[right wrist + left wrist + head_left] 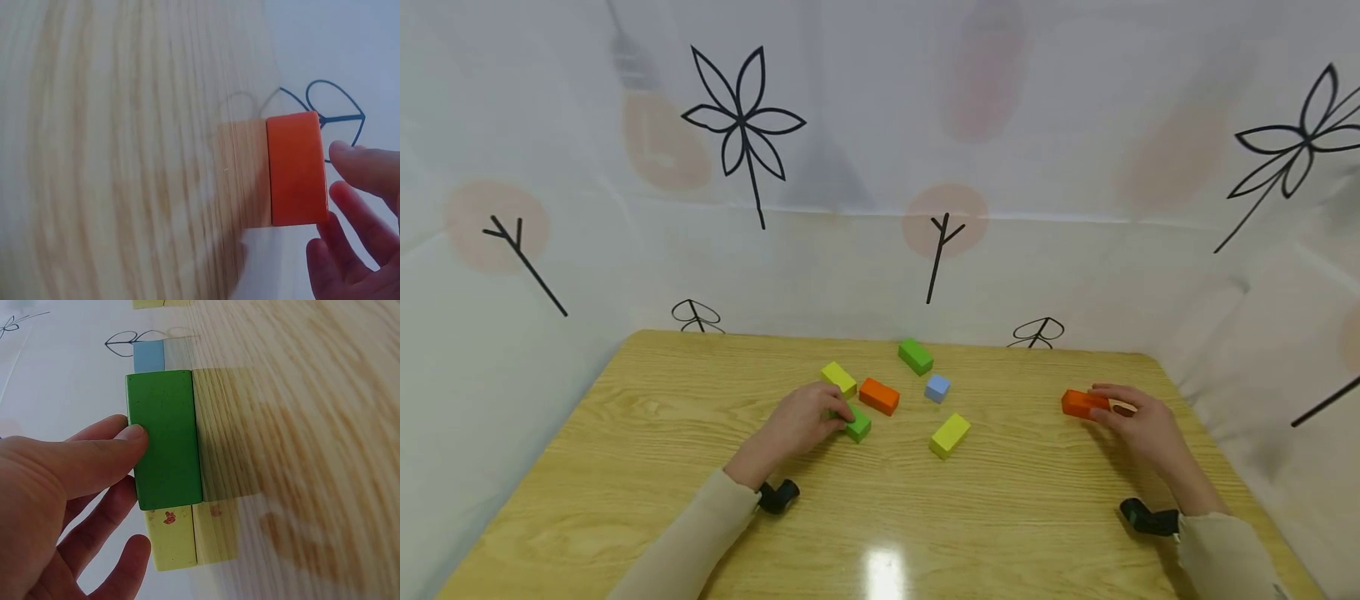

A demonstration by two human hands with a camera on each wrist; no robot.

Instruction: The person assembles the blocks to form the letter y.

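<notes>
My left hand (801, 418) pinches a green block (165, 440) lying on the table, thumb on its near side and the index finger partly hidden behind it. A yellow block (839, 379) lies just beyond that hand. To the right, an orange block (297, 169) rests on the table at the fingertips of my right hand (1142, 421). In the right wrist view, a small gap shows between the thumb (350, 159) and this block, and the other fingers are loosely bent beside its edge.
Mid-table lie another orange block (879, 397), a small blue cube (937, 388) and a second yellow block (950, 436). A second green block (916, 356) sits near the back edge. White patterned cloth (850, 275) hangs behind the wooden table (962, 533).
</notes>
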